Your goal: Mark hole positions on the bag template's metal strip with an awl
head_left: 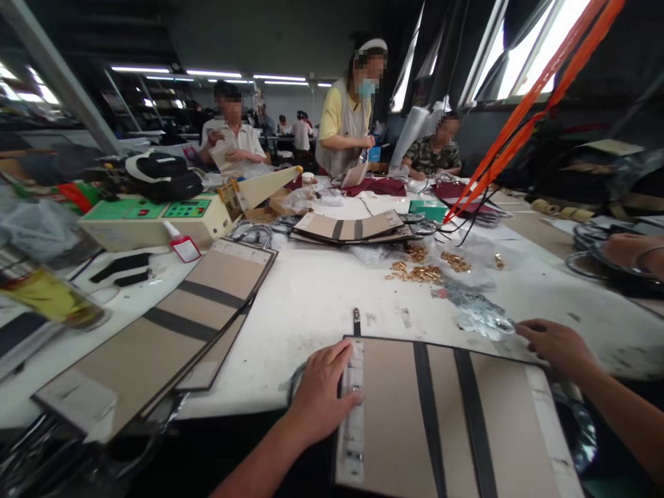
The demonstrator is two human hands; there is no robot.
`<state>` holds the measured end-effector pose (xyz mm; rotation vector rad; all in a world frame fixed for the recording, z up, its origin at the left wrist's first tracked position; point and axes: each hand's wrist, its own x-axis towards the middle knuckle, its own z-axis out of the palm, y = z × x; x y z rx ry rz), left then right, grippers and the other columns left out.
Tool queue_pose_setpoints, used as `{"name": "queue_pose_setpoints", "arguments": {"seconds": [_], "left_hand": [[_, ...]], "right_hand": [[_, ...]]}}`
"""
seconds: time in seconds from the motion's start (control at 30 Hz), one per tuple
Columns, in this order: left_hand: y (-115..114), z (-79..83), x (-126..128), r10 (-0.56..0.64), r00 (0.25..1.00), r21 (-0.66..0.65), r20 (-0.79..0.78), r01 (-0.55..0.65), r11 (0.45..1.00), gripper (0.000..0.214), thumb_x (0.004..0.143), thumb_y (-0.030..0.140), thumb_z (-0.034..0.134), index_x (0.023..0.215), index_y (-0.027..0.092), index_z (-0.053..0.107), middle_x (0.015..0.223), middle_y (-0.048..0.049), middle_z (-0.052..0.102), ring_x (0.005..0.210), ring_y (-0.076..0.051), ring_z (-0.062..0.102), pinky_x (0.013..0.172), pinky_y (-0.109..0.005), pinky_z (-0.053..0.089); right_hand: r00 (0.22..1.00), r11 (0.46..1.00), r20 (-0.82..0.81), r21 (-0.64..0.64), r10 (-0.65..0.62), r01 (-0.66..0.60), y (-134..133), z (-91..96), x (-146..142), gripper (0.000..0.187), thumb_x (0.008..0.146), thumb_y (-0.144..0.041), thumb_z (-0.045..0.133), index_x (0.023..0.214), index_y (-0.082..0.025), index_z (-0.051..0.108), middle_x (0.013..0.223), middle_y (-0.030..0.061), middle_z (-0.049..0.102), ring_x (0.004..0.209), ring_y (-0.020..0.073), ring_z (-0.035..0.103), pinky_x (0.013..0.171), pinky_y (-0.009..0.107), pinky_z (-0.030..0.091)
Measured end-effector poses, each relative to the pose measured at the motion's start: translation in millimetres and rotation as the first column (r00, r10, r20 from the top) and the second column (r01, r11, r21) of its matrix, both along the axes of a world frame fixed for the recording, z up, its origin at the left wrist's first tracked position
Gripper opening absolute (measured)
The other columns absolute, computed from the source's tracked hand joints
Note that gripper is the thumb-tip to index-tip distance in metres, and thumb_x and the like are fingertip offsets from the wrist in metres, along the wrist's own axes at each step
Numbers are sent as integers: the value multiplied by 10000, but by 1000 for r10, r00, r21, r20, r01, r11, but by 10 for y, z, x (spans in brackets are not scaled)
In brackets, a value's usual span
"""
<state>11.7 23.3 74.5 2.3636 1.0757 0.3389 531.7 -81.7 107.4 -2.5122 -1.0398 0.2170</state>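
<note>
My left hand [322, 393] grips the left edge of a beige bag panel [393, 415], its thumb lying on the white edge strip. Two dark bands cross this panel, and a short black strap with a metal end [356, 322] sticks out at its top left corner. Beyond the panel's far right corner, my right hand [563, 349] has its fingertips drawn together at the edge of a pile of flat silvery metal pieces [480, 311]. Whatever is between those fingertips is too small to make out. Small gold-coloured metal parts [420, 272] lie in heaps behind the pile.
More beige panels [202, 304] are stacked at left, others [350, 227] at centre back. A cream machine with green panels [155, 218], a red bottle [185, 247] and a jar of yellow liquid [52, 297] stand left. Orange straps [529, 104] hang right. A co-worker's hand [635, 250] shows at right; people work behind.
</note>
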Motion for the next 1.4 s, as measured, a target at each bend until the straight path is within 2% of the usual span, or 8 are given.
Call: {"name": "queue_pose_setpoints", "arguments": {"seconds": [0.13,0.23,0.4,0.53,0.7,1.0,1.17,1.4], "left_hand": [[-18,-28,4,15,999,8,44,-15,1000,774,832,376,763,1551,217,525,1702,-101,372,1552,-321,382,1293,-525,299],[-15,-51,10,19,999,0,51,-19,1000,794,822,406,792,1546,216,529,1710,-111,352,1556,-334,374,1291,-536,301],[0,-76,15,35,998,-7,49,-34,999,843,787,417,828,1541,174,540,1716,-133,331,1547,-343,373,1290,-518,302],[2,-99,17,42,997,-12,71,-41,999,879,768,447,846,1547,181,537,1705,-143,346,1538,-356,377,1283,-535,302],[7,-138,22,55,992,-18,111,-53,998,927,732,461,877,1535,158,528,1670,-146,406,1527,-345,389,1286,-515,304],[30,-134,15,70,976,-53,208,-61,997,872,743,364,855,1518,149,518,1637,-147,457,1505,-331,420,1283,-509,307],[94,-48,19,164,948,-108,272,-140,984,632,836,279,770,1429,150,595,1419,-130,642,1352,-283,548,1197,-432,418],[431,119,128,211,966,-266,147,-167,949,568,925,331,678,1455,147,588,1084,-76,773,1051,-243,721,961,-346,540]], "right_hand": [[992,1000,-125,9,18,-17,94,242,-375,429,954,-508,570,1061,-144,770,773,216,724,631,245,653,688,428,480],[958,978,-197,44,207,-202,281,400,-1006,431,869,-546,662,1045,-168,772,623,91,647,570,206,583,601,360,421],[683,806,-506,42,526,-590,669,435,-2342,343,858,-467,657,976,-163,762,573,2,585,523,140,516,538,263,360],[569,714,-559,62,604,-697,930,268,-2910,257,829,-351,647,920,-143,768,571,-12,565,518,121,470,523,249,348],[584,713,-559,19,588,-701,1068,126,-2975,249,829,-340,626,892,-137,755,560,-21,547,509,126,471,514,254,359],[656,726,-430,0,621,-688,1066,101,-3046,197,816,-283,643,843,-153,788,654,-4,648,639,146,541,638,272,381],[688,739,-375,-14,621,-674,1058,91,-3080,153,818,-254,638,818,-171,767,763,6,719,744,165,615,706,273,409],[742,773,-300,-22,599,-634,1041,34,-3101,111,818,-264,634,814,-183,710,751,18,686,723,173,587,684,289,373]]}}
